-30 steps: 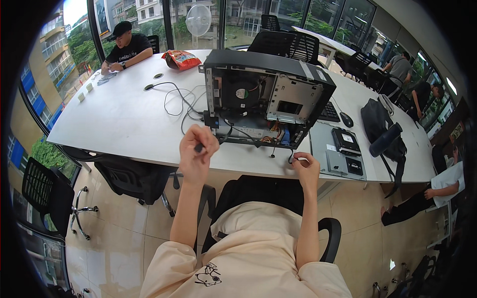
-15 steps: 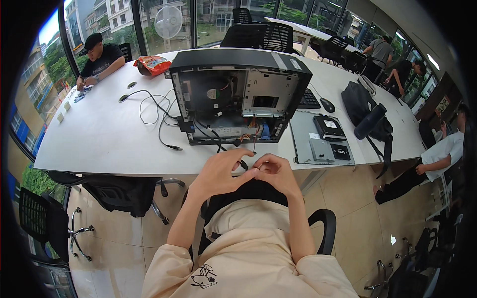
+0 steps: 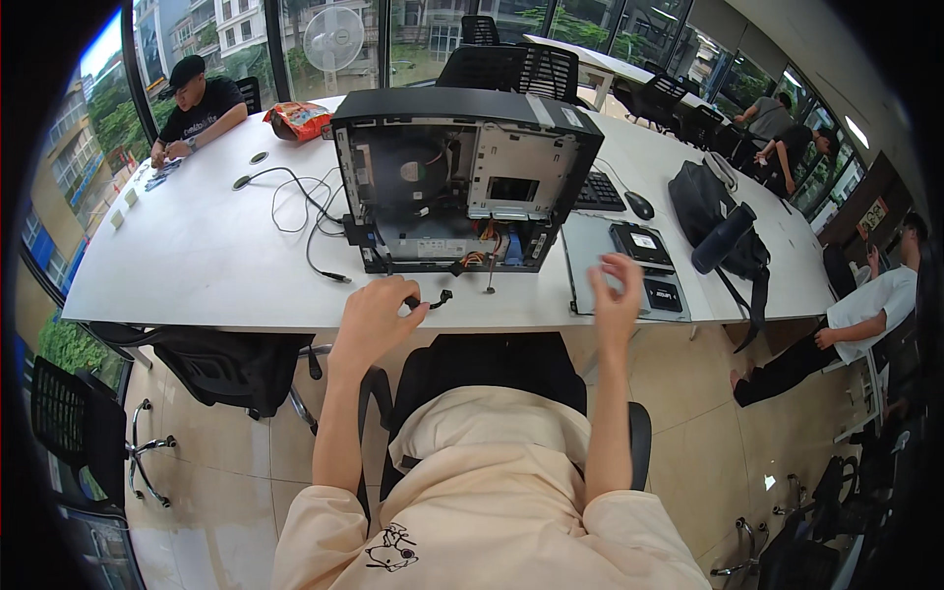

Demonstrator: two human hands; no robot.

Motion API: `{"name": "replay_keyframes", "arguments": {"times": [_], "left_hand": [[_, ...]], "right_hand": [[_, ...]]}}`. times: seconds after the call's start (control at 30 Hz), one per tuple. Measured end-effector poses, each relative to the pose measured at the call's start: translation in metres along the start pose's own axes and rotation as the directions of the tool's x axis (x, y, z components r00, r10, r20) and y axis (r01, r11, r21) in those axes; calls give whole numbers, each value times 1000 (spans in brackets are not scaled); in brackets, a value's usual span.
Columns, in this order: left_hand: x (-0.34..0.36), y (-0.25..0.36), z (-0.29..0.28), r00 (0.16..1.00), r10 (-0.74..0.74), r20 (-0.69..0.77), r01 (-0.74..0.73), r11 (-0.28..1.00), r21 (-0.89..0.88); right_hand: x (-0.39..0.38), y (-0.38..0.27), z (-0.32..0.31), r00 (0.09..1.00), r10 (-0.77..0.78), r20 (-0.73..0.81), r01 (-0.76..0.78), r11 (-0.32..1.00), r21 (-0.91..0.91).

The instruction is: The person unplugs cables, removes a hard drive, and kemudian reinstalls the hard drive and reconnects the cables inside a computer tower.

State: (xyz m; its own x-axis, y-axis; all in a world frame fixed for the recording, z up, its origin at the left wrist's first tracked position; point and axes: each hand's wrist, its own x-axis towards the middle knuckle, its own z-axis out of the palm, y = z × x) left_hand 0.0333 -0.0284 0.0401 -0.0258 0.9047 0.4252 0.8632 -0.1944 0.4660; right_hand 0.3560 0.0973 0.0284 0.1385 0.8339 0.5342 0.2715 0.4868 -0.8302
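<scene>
An opened black desktop computer case [image 3: 462, 103] lies on the white table with its inside facing me. My left hand [image 3: 377, 317] is at the table's front edge, its fingers closed on a black cable [image 3: 433, 301] whose plug end sticks out to the right. A thin wire with a small end [image 3: 490, 286] hangs from the case onto the table. My right hand [image 3: 615, 295] is raised over the grey metal side panel [image 3: 582, 258], fingers bent and apart, with nothing visible in them. On that panel lie a black drive [image 3: 639, 246] and a flat black drive [image 3: 665, 295]; my hand hides what lies left of it.
Right of the case are a keyboard [image 3: 600, 192], a mouse [image 3: 639, 205], a black bag [image 3: 708, 202] and a dark bottle [image 3: 723, 239]. Loose black cables [image 3: 317, 265] and an orange bag [image 3: 298, 121] are to the left. A person [image 3: 197, 113] sits at the far left.
My hands, together before the case half a second ago, have parted. The left moved left with the black cable; the right moved right over the panel. The view has shifted slightly.
</scene>
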Motion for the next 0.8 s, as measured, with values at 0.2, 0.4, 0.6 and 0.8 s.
{"name": "replay_keyframes", "arguments": {"times": [0.2, 0.4, 0.6, 0.8], "left_hand": [[16, -8, 14, 989, -66, 135, 71, 997, -33], [26, -2, 14, 985, -66, 159, 89, 986, -142], [35, 13, 7, 976, -21, 218, 75, 968, -240], [20, 13, 18, 972, -220, 87, 237, 910, -340]], "right_hand": [[69, 134, -145, 986, -123, -109, 5, 682, -732], [74, 152, -171, 986, 155, 57, -45, 584, -810], [112, 150, -122, 985, 171, -20, -119, 592, -797], [148, 132, -82, 887, 462, 2, -243, 471, -848]]}}
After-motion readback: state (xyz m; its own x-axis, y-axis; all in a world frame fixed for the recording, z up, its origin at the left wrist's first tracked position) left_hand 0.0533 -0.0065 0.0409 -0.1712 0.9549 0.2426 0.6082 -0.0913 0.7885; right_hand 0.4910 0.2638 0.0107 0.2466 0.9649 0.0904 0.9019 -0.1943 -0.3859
